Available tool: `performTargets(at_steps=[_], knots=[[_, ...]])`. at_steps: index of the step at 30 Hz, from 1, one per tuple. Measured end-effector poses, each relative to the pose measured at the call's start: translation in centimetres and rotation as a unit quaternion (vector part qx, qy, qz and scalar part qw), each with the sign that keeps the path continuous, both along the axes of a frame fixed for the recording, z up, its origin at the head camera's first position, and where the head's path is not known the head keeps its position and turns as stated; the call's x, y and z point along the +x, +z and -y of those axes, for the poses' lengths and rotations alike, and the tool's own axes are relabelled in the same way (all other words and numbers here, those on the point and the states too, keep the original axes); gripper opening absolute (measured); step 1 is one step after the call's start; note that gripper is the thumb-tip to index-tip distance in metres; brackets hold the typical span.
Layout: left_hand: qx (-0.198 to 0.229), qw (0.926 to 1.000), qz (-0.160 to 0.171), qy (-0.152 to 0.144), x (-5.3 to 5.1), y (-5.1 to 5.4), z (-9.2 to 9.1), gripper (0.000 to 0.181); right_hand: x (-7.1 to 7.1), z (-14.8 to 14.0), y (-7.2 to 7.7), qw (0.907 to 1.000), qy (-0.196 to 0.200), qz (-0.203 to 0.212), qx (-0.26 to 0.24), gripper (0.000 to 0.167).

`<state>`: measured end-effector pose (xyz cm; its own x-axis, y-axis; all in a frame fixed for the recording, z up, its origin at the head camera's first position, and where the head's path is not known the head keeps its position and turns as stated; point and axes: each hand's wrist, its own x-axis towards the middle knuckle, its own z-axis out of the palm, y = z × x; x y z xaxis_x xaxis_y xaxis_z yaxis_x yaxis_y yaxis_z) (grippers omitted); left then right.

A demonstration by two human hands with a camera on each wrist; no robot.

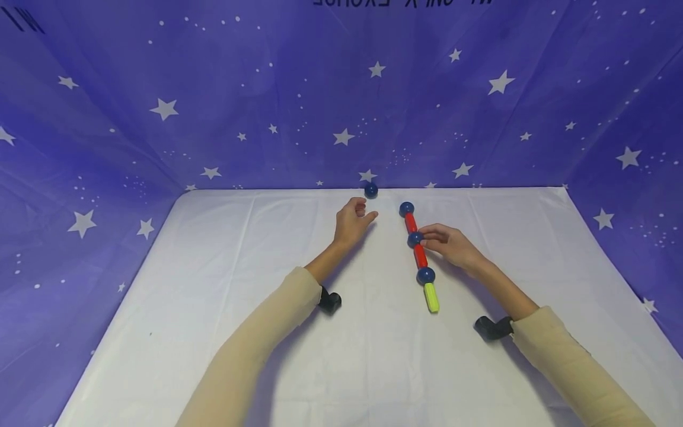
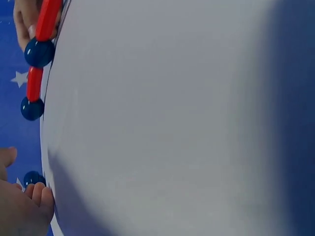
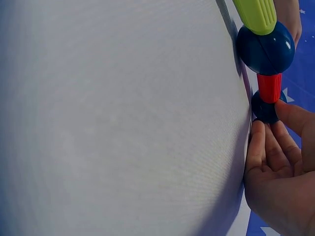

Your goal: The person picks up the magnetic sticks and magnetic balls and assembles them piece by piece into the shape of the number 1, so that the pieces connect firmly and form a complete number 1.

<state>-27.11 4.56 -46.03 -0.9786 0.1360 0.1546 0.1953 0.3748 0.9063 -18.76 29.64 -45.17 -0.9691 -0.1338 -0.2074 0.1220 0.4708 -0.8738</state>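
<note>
A straight chain of blue balls joined by red rods lies on the white table, ending in a yellow-green rod at its near end. With thumb and fingertips my right hand pinches the middle blue ball; the right wrist view shows the thumb on that ball. Farther left, my left hand holds nothing, its fingers loosely bent. Just beyond its fingertips a single blue ball sits by the table's back edge. In the left wrist view the fingers partly cover this ball.
The white-covered table meets a purple star-printed cloth at the back and both sides. A black wrist camera sticks out from the left sleeve, and another black camera from the right sleeve.
</note>
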Motion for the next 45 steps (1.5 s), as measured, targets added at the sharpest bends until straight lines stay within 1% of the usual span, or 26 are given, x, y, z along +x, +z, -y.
performTargets(at_steps=[5, 10, 15, 21, 26, 36, 41, 45], knots=[[-0.013, 0.9997, 0.012, 0.016, -1.1, 0.5, -0.4, 0.046, 0.1, 0.0, 0.2, 1.0000, 0.002, -0.003, -0.003, 0.041], [-0.023, 0.9990, 0.011, 0.037, -2.1, 0.9, -0.8, 0.046, 0.0, 0.0, 0.0, 1.0000, 0.004, -0.003, -0.005, 0.041], [-0.034, 0.9981, 0.003, 0.051, -3.1, 0.7, -1.1, 0.046, -0.1, 0.0, -0.1, 0.9999, 0.007, -0.006, -0.006, 0.041], [-0.054, 0.9966, -0.008, 0.062, -4.0, 0.4, -1.6, 0.045, -0.1, 0.0, 0.0, 1.0000, 0.005, -0.007, -0.001, 0.040], [-0.074, 0.9948, -0.010, 0.069, -4.4, 0.4, -2.0, 0.045, -0.1, 0.0, -0.1, 0.9999, 0.004, -0.005, -0.008, 0.039], [-0.101, 0.9919, 0.007, 0.077, -4.9, 0.5, -2.4, 0.044, -0.2, 0.0, -0.2, 0.9999, 0.004, -0.004, -0.009, 0.039], [-0.122, 0.9896, 0.001, 0.076, -5.3, 0.3, -2.7, 0.045, -0.2, 0.0, -0.2, 1.0000, 0.000, -0.001, -0.007, 0.039], [-0.134, 0.9879, 0.005, 0.078, -5.3, 0.4, -2.7, 0.043, -0.3, 0.0, -0.2, 1.0000, 0.002, 0.000, -0.007, 0.040]])
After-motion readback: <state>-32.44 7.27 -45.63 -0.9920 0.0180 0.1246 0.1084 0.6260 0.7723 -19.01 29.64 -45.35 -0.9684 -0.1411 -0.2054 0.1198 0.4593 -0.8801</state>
